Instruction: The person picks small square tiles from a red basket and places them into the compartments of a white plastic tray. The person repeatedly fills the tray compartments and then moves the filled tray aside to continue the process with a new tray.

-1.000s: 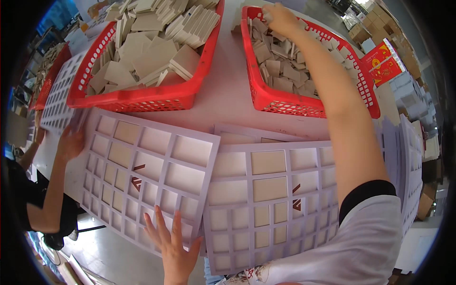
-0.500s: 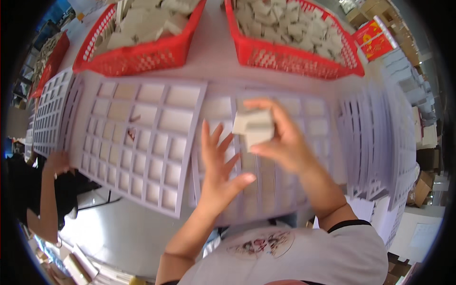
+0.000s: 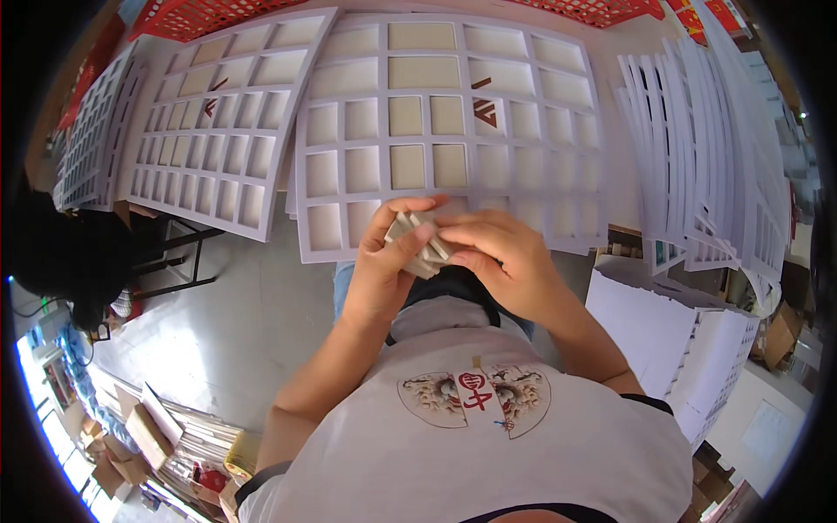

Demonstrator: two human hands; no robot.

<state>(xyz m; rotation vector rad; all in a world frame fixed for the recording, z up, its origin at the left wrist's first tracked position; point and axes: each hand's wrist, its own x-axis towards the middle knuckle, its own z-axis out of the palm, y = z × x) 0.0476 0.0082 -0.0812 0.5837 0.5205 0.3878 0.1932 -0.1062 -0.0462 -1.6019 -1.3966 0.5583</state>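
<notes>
A small stack of flat beige pieces is in my left hand, fingers and thumb closed round it. My right hand has its fingertips on the same stack from the right side, so its grip is partly hidden. Both hands are over the near edge of a white grid panel, close to my body. Several of the panel's compartments, in its middle columns, have beige pieces in them, such as the wide beige piece. A dark red mark shows on the panel right of these.
Another white grid panel lies to the left. Several stacked grid panels stand at the right. Red baskets line the far edge. A dark-clothed person is at the left, near a black metal stand.
The stack has passed from my right hand to my left, which was open before. Both hands have come nearer my body. The view has tilted down, leaving only the baskets' near edges in sight.
</notes>
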